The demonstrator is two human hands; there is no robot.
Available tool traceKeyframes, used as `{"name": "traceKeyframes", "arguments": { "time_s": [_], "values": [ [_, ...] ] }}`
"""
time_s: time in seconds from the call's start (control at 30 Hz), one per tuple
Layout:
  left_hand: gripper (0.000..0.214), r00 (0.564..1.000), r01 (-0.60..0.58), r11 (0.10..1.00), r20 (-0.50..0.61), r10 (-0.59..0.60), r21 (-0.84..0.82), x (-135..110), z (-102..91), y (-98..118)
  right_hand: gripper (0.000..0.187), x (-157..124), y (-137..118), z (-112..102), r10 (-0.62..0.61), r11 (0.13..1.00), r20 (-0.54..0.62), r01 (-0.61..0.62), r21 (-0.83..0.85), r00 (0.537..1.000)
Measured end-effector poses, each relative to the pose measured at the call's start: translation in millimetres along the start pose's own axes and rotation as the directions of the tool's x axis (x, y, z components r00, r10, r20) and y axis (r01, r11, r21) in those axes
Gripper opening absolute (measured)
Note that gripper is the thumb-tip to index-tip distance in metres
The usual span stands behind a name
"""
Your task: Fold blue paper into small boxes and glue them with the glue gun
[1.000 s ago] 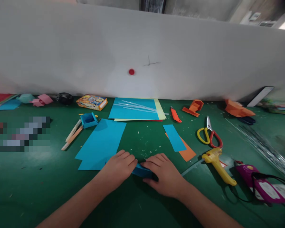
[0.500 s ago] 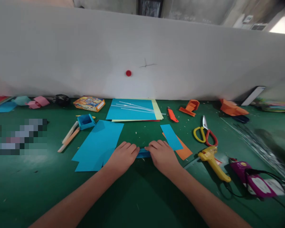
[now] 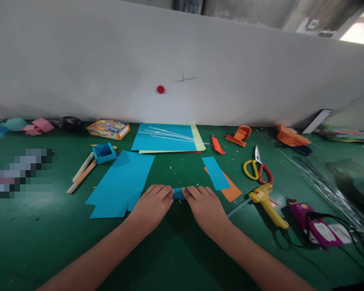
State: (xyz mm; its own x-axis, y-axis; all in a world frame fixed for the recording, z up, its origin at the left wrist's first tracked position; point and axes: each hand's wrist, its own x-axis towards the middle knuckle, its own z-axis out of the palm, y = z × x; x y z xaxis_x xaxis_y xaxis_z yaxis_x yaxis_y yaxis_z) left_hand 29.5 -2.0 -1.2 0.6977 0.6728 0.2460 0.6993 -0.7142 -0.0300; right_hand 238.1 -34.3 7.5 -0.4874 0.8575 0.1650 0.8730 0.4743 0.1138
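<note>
A narrow folded strip of blue paper (image 3: 178, 194) lies between my two hands, low over the green table. My left hand (image 3: 154, 204) is closed on its left end. My right hand (image 3: 204, 206) grips the right end, thumb and fingers pressed together. Both ends of the strip are hidden under the fingers. Left of my left hand is a large cut sheet of blue paper (image 3: 121, 182). Beyond my right hand, a small blue paper piece (image 3: 216, 173) overlaps an orange one (image 3: 232, 193).
On the right are scissors (image 3: 257, 167), a yellow glue gun (image 3: 268, 206) and a purple device with cables (image 3: 315, 226). Behind are stacked sheets with clear sticks (image 3: 166, 141), a cutter knife (image 3: 217, 144) and a patterned box (image 3: 108, 129). A blue paper box (image 3: 104, 153) stands at left.
The whole view has shifted slightly, so things sit a little further left. Both hands still hold the blue strip, with slightly less of it showing between them. Part of another person appears at the right edge.
</note>
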Motion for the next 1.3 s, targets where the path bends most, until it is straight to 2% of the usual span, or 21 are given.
{"name": "traceKeyframes", "arguments": {
  "time_s": [0.13, 0.23, 0.37, 0.5, 0.63, 0.77, 0.9, 1.1, 1.2, 1.3],
  "values": [
    [0.032, 0.999, 0.022, 0.999, 0.033, -0.021, -0.044, -1.6, 1.8, 2.8, 0.042, -2.1, -5.1, 4.5, 0.01, 1.0, 0.014, -0.01, -0.006, 1.0],
    [0.037, 0.989, 0.034, 0.999, 0.142, -0.032, -0.01, -1.2, -2.0, 6.6, 0.047, -4.6, -8.9, 6.5, 0.026, 1.0, 0.034, -0.026, 0.004, 0.999],
    [0.043, 0.96, 0.116, 0.993, 0.254, -0.117, 0.021, 1.1, -12.1, 14.5, 0.053, -7.1, -12.8, 2.5, 0.036, 0.999, 0.066, -0.038, 0.017, 0.997],
    [0.046, 0.958, 0.165, 0.985, 0.244, -0.15, -0.041, -1.1, -19.2, 20.2, 0.055, -6.9, -17.2, -2.1, 0.039, 0.998, 0.044, -0.042, 0.056, 0.998],
    [0.049, 0.97, 0.151, 0.982, 0.211, -0.125, -0.112, -5.5, -20.1, 18.6, 0.054, -3.3, -25.7, -0.8, 0.034, 0.995, 0.009, -0.035, 0.094, 0.999],
    [0.051, 0.977, 0.113, 0.987, 0.192, -0.09, -0.112, -8.5, -18.3, 14.5, 0.059, 1.1, -29.4, 0.8, -0.028, 0.984, 0.098, 0.01, 0.176, 0.995],
    [0.05, 0.981, 0.074, 0.994, 0.187, -0.058, -0.077, -11.4, -16.6, 11.8, 0.058, -1.4, -19.1, -3.9, -0.025, 0.977, 0.165, -0.01, 0.211, 0.986],
    [0.053, 0.967, 0.08, 0.995, 0.248, -0.063, -0.059, -14.4, -20.5, 12.1, 0.061, -18.0, 2.5, -9.1, -0.026, 0.967, 0.166, -0.017, 0.254, 0.986],
    [0.065, 0.961, 0.081, 0.991, 0.274, -0.05, -0.104, -19.3, -24.8, 9.7, 0.064, -23.0, 7.9, -9.9, -0.041, 0.967, 0.19, -0.009, 0.255, 0.981],
    [0.075, 0.952, 0.033, 0.983, 0.304, 0.024, -0.179, -25.1, -31.3, 3.3, 0.066, -24.1, 10.6, -11.1, -0.055, 0.967, 0.206, 0.0, 0.255, 0.977]
  ]
}}
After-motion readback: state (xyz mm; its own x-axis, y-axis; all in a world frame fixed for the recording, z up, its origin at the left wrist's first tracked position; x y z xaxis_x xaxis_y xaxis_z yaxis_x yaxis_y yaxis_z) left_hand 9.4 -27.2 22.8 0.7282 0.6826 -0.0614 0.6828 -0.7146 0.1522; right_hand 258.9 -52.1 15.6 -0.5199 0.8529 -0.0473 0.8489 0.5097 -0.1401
